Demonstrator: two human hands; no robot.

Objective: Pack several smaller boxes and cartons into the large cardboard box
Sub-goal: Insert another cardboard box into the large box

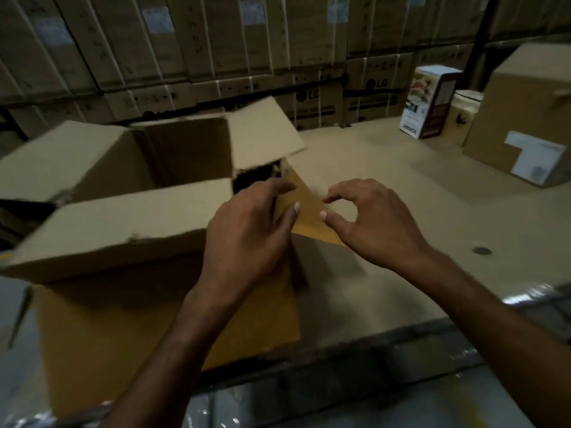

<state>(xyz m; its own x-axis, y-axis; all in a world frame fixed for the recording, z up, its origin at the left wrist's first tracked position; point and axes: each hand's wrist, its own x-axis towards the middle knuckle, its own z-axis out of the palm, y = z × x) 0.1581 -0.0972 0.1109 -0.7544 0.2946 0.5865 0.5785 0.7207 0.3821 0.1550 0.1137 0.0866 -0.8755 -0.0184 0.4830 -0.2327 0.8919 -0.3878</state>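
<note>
The large cardboard box (117,319) stands at the left of the work surface with its top flaps spread open and its dark inside showing. My left hand (247,230) lies over the box's near right corner, fingers on the right side flap (309,217), which slopes down to the surface. My right hand (370,217) hovers just right of that flap, fingers loosely curled, holding nothing. A printed carton (428,103) with food pictures stands at the far right. A plain brown box (522,118) with a white label sits beside it.
A cardboard-covered surface (386,168) stretches to the right of the big box. A small round jar (463,112) stands between the printed carton and the brown box. Stacked strapped cartons (216,41) wall off the back. Shiny film (432,381) covers the near edge.
</note>
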